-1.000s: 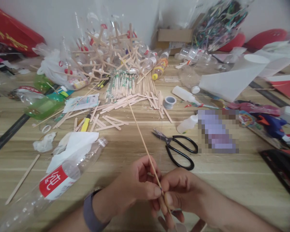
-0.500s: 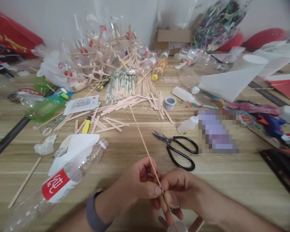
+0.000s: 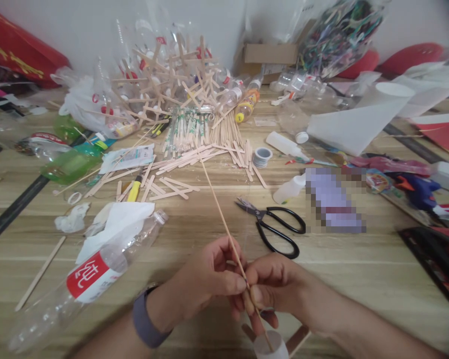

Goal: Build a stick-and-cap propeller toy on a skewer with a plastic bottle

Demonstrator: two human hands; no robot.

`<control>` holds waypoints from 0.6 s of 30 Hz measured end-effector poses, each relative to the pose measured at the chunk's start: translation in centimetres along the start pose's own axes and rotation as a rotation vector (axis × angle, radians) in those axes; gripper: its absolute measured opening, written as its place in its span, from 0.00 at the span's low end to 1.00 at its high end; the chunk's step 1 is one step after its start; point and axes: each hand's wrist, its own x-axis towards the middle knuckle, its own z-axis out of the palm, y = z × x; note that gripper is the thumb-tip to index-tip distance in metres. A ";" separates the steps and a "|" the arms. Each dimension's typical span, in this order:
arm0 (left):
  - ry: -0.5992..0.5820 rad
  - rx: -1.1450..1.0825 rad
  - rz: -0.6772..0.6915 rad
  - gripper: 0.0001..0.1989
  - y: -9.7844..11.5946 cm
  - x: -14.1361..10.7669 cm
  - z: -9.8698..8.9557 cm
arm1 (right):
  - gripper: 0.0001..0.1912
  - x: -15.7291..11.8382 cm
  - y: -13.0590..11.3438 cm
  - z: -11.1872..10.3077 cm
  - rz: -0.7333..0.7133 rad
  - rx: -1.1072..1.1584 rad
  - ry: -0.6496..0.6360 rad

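Observation:
A long thin wooden stick [image 3: 219, 210] slants up and away from my hands. My left hand [image 3: 219, 279], with a grey band at the wrist, pinches it near its lower part. Right beside it, my right hand [image 3: 280, 289] grips the same stick between thumb and fingers, the two hands touching or nearly so. The stick's lower end reaches into a whitish translucent cup-like piece [image 3: 271, 346] at the bottom edge. Flat wooden sticks [image 3: 299, 340] stick out on both sides of that piece. Black-handled scissors [image 3: 261, 215] lie open just beyond my right hand.
An empty plastic bottle [image 3: 125, 254] with a red label lies at left, beside white paper [image 3: 115, 227]. Farther back are loose craft sticks [image 3: 174, 187], a yellow cutter [image 3: 134, 190], a wire spool [image 3: 262, 156], white glue bottles [image 3: 290, 189] and a heap of bottles and sticks.
Both hands have shifted slightly up in the view with the stick, and more of the whitish piece shows at the bottom edge. Both grips look the same.

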 end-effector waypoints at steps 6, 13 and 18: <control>-0.015 0.002 0.002 0.21 -0.1 0.0 -0.2 | 0.19 0.1 0.0 -0.1 0.004 -0.031 0.007; 0.005 -0.004 -0.022 0.22 -0.2 -0.1 -0.1 | 0.18 0.0 0.0 0.1 0.010 -0.012 0.001; -0.002 -0.013 -0.019 0.22 -0.1 -0.1 -0.1 | 0.18 0.0 0.0 0.1 0.009 -0.003 -0.018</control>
